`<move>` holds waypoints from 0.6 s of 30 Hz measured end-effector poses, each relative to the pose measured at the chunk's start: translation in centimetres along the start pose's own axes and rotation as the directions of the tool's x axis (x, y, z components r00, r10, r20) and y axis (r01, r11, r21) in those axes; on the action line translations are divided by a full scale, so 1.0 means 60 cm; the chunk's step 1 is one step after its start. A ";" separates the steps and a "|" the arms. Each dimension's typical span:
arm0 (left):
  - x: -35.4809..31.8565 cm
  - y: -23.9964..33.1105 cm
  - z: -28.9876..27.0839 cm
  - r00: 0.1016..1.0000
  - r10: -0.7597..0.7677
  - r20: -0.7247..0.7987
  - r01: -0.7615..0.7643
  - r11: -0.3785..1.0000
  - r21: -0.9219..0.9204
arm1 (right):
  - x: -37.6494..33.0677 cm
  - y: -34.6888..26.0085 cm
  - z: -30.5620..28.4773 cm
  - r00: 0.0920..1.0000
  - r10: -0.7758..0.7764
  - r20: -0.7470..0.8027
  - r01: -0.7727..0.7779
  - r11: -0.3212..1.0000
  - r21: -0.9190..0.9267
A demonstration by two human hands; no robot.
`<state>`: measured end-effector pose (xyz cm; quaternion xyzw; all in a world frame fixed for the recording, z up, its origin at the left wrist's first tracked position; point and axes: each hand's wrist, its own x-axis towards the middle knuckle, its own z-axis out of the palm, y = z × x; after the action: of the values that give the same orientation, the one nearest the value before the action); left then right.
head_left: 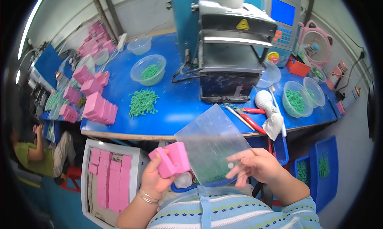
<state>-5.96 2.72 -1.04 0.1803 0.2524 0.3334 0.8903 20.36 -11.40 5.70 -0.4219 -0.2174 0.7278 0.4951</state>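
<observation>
My left hand (154,174) is closed round a pair of pink blocks (171,159), held side by side over my lap. A clear plastic sheet (211,141) slants between my hands, its upper corner overlapping the blue table. My right hand (251,165) is in front of the sheet's lower right part, fingers apart; whether they touch it I cannot tell. Green pieces show blurred through the sheet's lower part. On the table ahead lies a loose heap of small green pieces (143,103).
A black press (229,83) stands at the table's back. Red-handled pliers (253,119) lie near the front edge. Bowls of green pieces (296,101) stand right, stacked pink blocks (97,109) left. A white box of pink blocks (85,185) is below left; a person (36,157) sits far left.
</observation>
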 end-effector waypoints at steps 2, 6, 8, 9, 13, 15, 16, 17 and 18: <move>-0.023 0.039 -0.026 0.988 0.138 -0.075 -0.140 0.990 -0.017 | 0.035 0.033 -0.026 0.997 -0.026 0.069 0.015 0.987 0.159; -0.101 0.157 -0.127 0.732 0.547 -0.407 -0.521 0.833 0.184 | 0.080 0.064 -0.040 0.987 -0.161 -0.010 0.156 0.940 0.305; -0.164 0.194 -0.179 0.584 0.636 -0.505 -0.583 0.761 0.284 | 0.091 0.060 -0.047 0.978 -0.190 -0.083 0.204 0.951 0.234; -0.199 0.204 -0.221 0.442 0.661 -0.606 -0.563 0.730 0.387 | 0.100 0.063 -0.053 0.970 -0.171 -0.172 0.208 0.952 0.224; -0.313 0.166 -0.349 0.249 0.515 -0.820 -0.387 0.829 0.403 | 0.111 0.078 -0.053 0.975 -0.062 -0.216 0.130 0.940 0.316; -0.347 0.122 -0.369 0.213 0.495 -0.843 -0.280 0.857 0.433 | 0.109 0.085 -0.046 0.978 -0.018 -0.206 0.080 0.951 0.298; -0.360 0.102 -0.375 0.205 0.480 -0.853 -0.161 0.876 0.454 | 0.109 0.089 -0.049 0.989 -0.027 -0.148 0.066 0.962 0.265; -0.375 0.084 -0.385 0.205 0.454 -0.867 -0.189 0.888 0.420 | 0.108 0.094 -0.052 0.995 -0.037 -0.091 0.057 0.971 0.231; -0.382 0.075 -0.377 0.212 0.369 -0.905 -0.173 0.926 0.337 | 0.110 0.099 -0.055 0.997 -0.043 -0.069 0.056 0.977 0.207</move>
<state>-36.03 -6.31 -9.53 0.0551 0.7278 0.5020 0.4640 18.89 -8.23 -3.10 -0.3850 -0.1340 0.7202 0.5613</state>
